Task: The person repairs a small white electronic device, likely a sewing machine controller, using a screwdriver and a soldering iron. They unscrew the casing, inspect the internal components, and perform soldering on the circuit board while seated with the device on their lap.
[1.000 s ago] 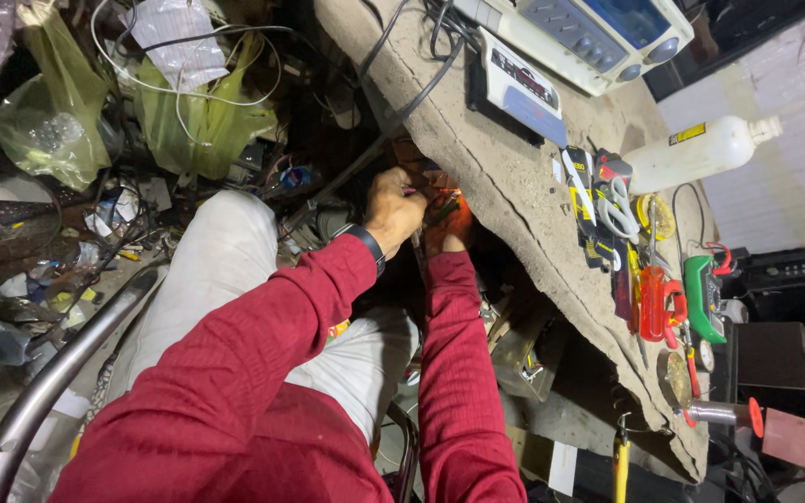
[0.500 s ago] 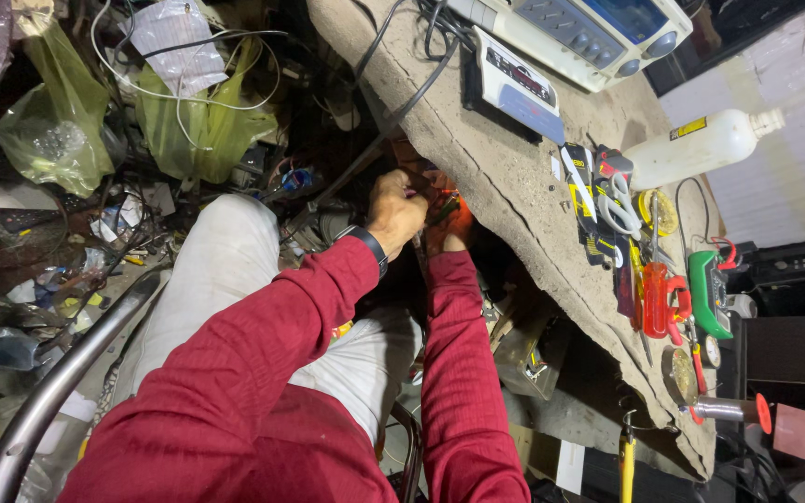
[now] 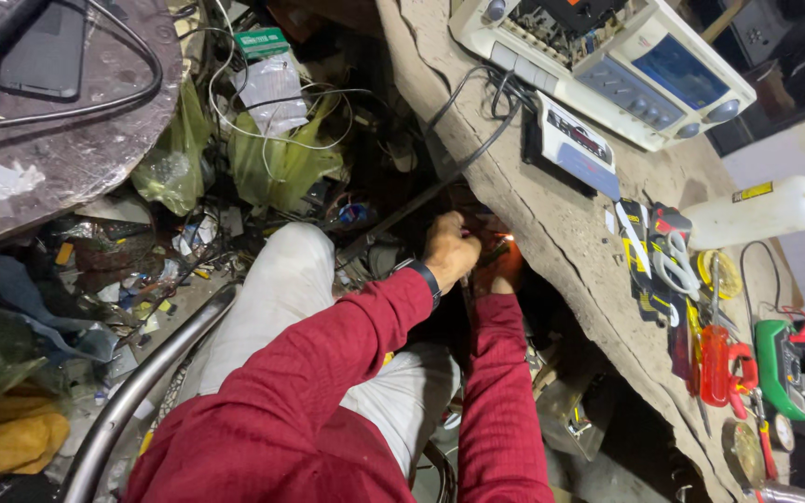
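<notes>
Red sleeves lead both hands under the near edge of the rough grey stone workbench [image 3: 552, 233]. The left hand [image 3: 451, 250] is curled into a fist around something thin; what it is, I cannot tell. The right hand [image 3: 505, 270] sits just beside it, lit orange, grip hidden. On the bench top lie white-handled scissors [image 3: 675, 263] and a white plastic bottle [image 3: 764, 210].

dim, cluttered scene — small orange glow by the hands, edges perhaps warped.
</notes>
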